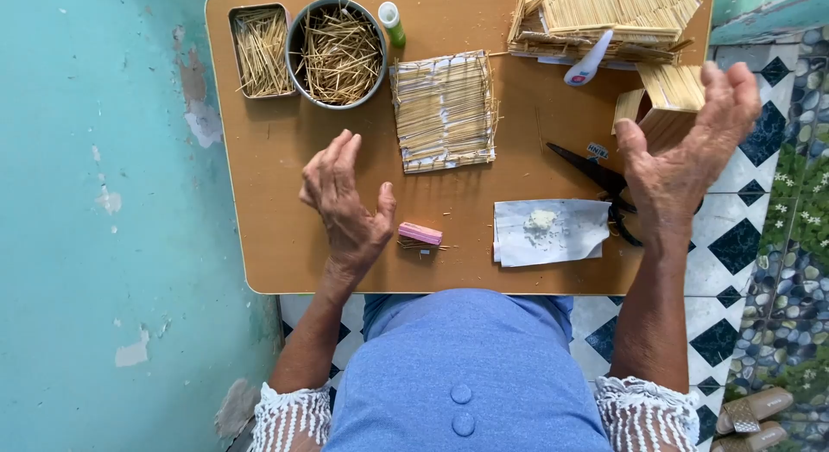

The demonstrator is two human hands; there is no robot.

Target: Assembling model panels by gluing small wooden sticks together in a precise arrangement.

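Both hands are raised, empty, over a small table of straw craft pieces.
Left hand (345, 202), fingers loosely spread, hovers at centre by a pink block (420, 234); right hand (686, 145), fingers spread, is held by a straw box (665, 102) at upper right; a pause between steps is judged.

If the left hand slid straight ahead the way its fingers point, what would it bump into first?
Probably the round metal bowl of sticks. The left hand points up the table toward it, with bare tabletop between; its height is unclear.
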